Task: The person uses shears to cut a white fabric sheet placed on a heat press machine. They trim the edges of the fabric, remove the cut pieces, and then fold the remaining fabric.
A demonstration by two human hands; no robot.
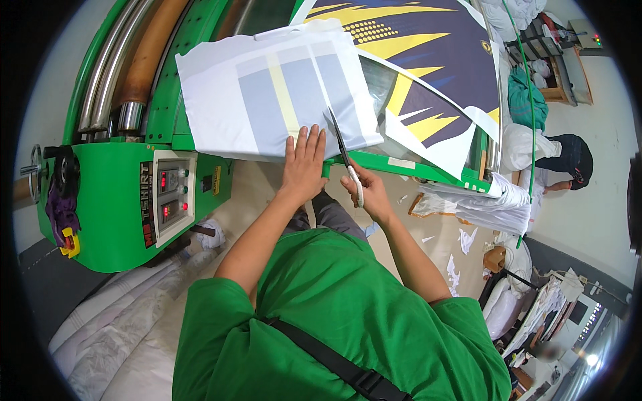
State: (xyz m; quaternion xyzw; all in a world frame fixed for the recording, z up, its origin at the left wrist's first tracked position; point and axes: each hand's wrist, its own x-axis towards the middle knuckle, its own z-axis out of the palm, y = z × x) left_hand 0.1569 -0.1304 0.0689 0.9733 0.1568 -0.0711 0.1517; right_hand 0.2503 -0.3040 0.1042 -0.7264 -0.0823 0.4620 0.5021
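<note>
green press machine [127,220] fills the space ahead of both hands, paper scraps littering the floor to the right. left hand [304,160] lies open and flat on the white printed sheet [267,93], likely steadying it. right hand [364,190] grips scissors [342,150], blades on the sheet's edge beside the left fingers.

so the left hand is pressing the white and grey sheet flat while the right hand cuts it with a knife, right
Not a knife. The head view shows the right hand holding scissors, blades at the sheet's edge. The rest holds: the left hand lies flat on the white and grey sheet.
</note>
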